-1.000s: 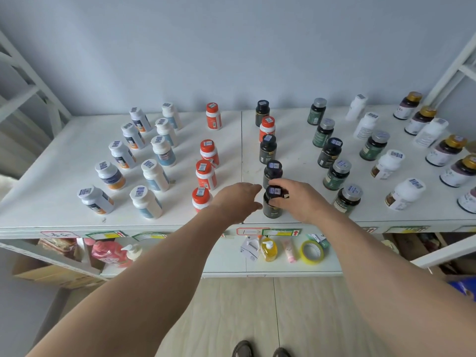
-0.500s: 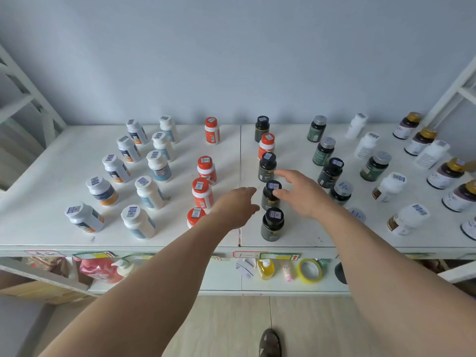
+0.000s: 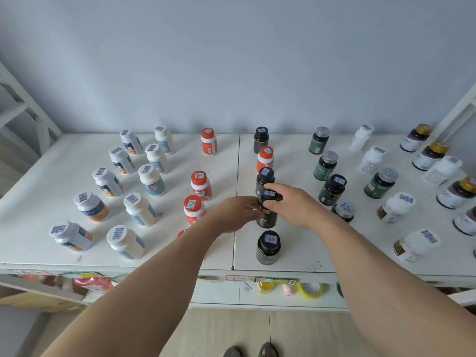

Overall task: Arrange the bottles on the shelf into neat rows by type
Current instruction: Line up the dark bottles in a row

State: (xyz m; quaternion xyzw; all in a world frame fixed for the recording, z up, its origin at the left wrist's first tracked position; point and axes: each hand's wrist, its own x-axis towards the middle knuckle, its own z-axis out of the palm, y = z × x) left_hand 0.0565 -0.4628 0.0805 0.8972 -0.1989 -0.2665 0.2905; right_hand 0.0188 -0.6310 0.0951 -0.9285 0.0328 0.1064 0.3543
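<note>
The black-capped bottle (image 3: 268, 207) stands in the middle column on the white shelf (image 3: 51, 176), between another dark bottle (image 3: 264, 179) behind and one (image 3: 268, 247) nearer the front edge. It looks like rigid, smooth, light plastic that could tip, so it is best held low around the body, not the cap. The right hand (image 3: 291, 204) has its grip pinching the cap, while the left hand (image 3: 237, 212) touches the bottle's side, its grip seemingly closed on it, though its fingertips are partly hidden.

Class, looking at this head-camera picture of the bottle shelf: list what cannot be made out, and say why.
- Held black bottle: both hands cover its label.
- Front orange-capped bottle: mostly hidden behind the left forearm.
- Rightmost bottle: cut off by the frame edge.
- Label text: too small to read.
</note>
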